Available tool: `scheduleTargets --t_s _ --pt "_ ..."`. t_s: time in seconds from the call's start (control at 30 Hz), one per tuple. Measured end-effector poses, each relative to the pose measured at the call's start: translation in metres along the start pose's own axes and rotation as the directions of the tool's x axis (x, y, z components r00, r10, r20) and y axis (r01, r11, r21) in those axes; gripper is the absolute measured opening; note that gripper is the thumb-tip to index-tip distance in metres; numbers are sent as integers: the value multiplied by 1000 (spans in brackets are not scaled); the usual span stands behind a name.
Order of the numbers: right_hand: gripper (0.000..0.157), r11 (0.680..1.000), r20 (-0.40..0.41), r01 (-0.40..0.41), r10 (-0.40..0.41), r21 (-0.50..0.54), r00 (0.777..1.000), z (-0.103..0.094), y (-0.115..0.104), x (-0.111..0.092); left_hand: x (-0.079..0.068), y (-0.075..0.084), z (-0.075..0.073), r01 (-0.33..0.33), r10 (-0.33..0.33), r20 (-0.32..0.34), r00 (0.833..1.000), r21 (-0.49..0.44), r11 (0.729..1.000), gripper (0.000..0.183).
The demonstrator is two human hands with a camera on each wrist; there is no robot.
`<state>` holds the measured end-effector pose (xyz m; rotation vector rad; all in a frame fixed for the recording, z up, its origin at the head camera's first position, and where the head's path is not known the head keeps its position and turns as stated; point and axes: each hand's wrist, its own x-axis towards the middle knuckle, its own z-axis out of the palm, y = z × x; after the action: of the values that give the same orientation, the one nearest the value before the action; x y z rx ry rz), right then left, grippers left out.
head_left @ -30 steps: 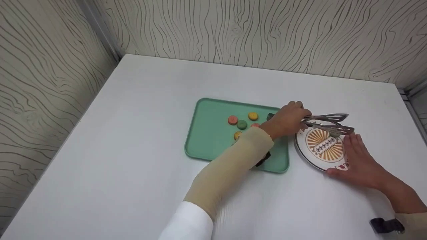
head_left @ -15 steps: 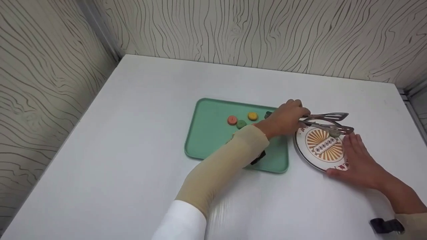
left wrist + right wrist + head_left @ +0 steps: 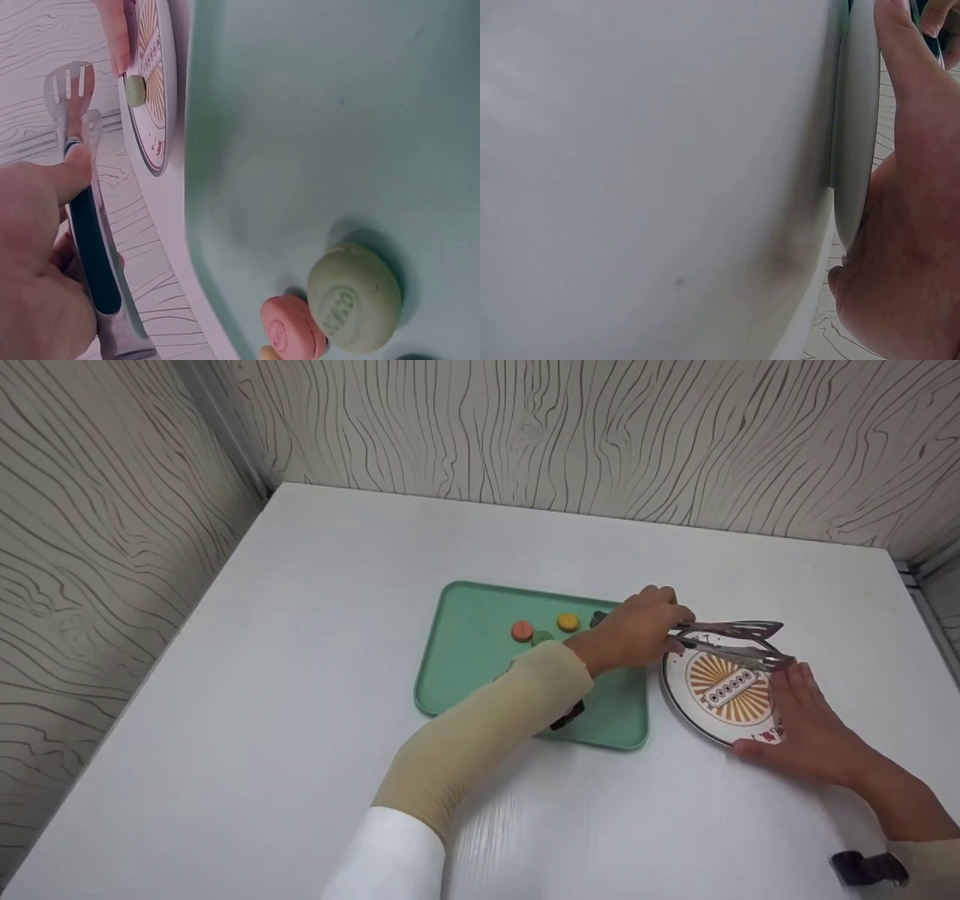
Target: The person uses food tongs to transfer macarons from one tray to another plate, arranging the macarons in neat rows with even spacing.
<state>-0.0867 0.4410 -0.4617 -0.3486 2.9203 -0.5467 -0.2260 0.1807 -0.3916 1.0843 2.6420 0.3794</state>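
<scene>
My left hand [image 3: 641, 624] grips a pair of metal serving tongs [image 3: 754, 659] with dark grips. Their slotted ends stand apart above a white plate [image 3: 681, 690] printed with an orange sunburst. On this plate lies a small round green piece [image 3: 136, 91], seen in the left wrist view, apart from the tong ends; in the head view the tongs hide it. My right hand [image 3: 817, 731] touches the plate's right edge with straight fingers, the thumb at the near rim. A green tray [image 3: 469, 660] beside the plate bears round stamped pieces: pink [image 3: 523, 631], yellow [image 3: 568, 622] and green [image 3: 354, 298].
My left forearm [image 3: 480, 735] crosses over the tray and hides part of it. A dark object [image 3: 598, 619] shows at the tray's far edge behind the wrist. The white table [image 3: 300, 697] meets patterned walls [image 3: 525, 427] at the back and left.
My left wrist and forearm have shifted slightly left, covering more tray pieces. The lower tong end has dropped a little, covering the green piece in the head view. My right hand stays still.
</scene>
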Motion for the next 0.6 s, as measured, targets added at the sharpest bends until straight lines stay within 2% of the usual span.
scheduleTargets --t_s 0.27,0.6 --pt "121 1000 -14 24 -24 9 1000 -2 0 2 -9 1 1 -33 33 -1 999 1 999 47" --pt "122 999 12 -3 2 35 1000 -3 0 1 -19 5 1 -42 42 2 999 13 999 48"
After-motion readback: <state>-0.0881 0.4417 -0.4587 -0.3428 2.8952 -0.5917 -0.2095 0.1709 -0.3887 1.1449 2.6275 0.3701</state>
